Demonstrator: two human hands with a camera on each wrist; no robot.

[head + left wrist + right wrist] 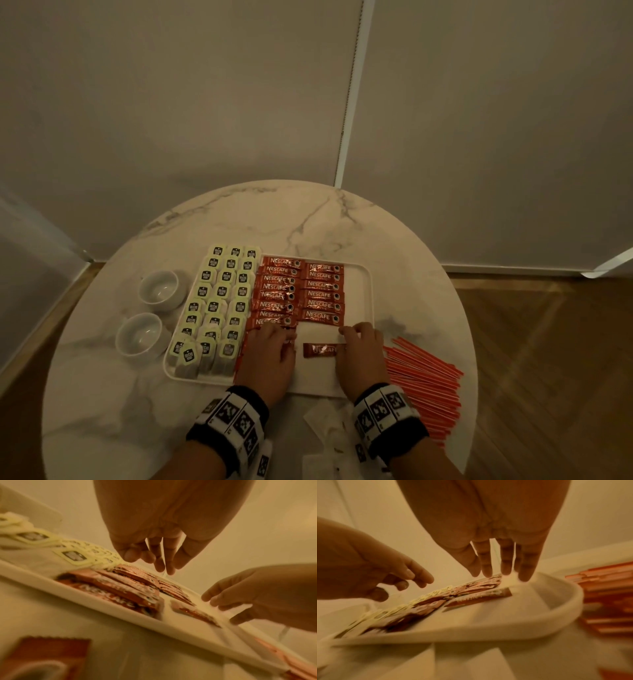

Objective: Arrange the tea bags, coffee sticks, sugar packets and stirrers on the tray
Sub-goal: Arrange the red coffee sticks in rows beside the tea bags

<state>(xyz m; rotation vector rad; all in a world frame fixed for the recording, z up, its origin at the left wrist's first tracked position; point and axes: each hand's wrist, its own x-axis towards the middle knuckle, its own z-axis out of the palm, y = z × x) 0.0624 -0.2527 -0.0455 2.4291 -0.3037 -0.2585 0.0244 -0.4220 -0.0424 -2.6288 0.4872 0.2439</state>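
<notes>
Coffee sticks (297,291) are being kept in two overlapping red columns on the white tray (370,291), with pale green tea bags (219,301) lined up in three columns on the tray's left part. One loose coffee stick (322,350) is lying flat on the bare near part of the tray, between the two hands. The left hand (269,356) is being held low over the near end of the left coffee column, fingers relaxed and gripping nothing. The right hand (363,354) is being held just right of the loose stick, fingers straight and spread, nothing clasped. Red stirrers (423,387) are lying in a heap on the round marble table (308,219), right of the tray. Two white cups (150,310) are standing left of it. White paper packets (325,428) are lying at the table's near edge. The table is being backed by plain pale walls (171,102), with wooden flooring (548,342) to the right.
</notes>
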